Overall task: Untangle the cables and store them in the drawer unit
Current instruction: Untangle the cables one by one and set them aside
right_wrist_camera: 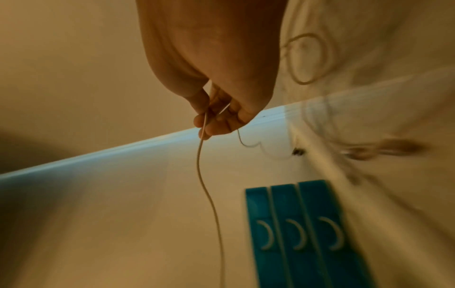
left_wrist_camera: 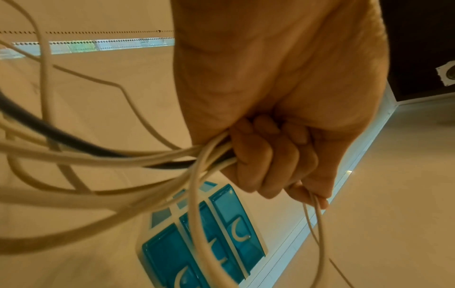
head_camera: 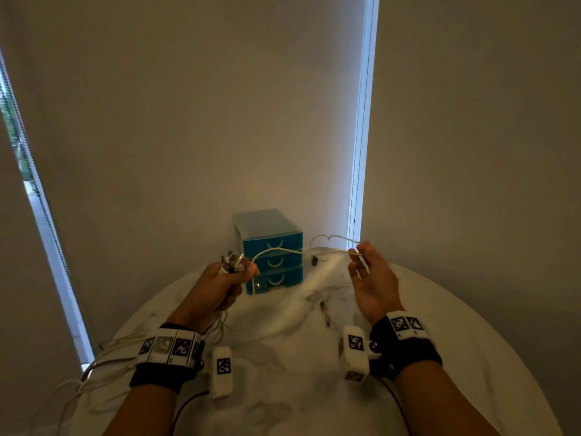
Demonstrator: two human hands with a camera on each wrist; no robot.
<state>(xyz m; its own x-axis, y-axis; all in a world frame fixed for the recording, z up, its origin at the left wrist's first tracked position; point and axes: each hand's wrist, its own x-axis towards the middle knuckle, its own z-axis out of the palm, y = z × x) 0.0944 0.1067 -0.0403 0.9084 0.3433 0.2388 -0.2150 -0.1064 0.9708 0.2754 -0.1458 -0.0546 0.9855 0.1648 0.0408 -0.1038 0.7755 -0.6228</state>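
Note:
My left hand is raised over the table and grips a bundle of cables, mostly white with one dark one; their plugs stick up out of the fist. The loose lengths trail back past my left wrist and off the table's left edge. One thin white cable runs from that fist across to my right hand, which pinches it between thumb and fingertips. The blue three-drawer unit stands at the far edge of the table behind both hands, all three drawers closed.
The round white marble table carries another thin cable with a small plug, lying between my hands. A dark plug lies right of the drawer unit. Roller blinds close off the back, with bright window gaps at left and right.

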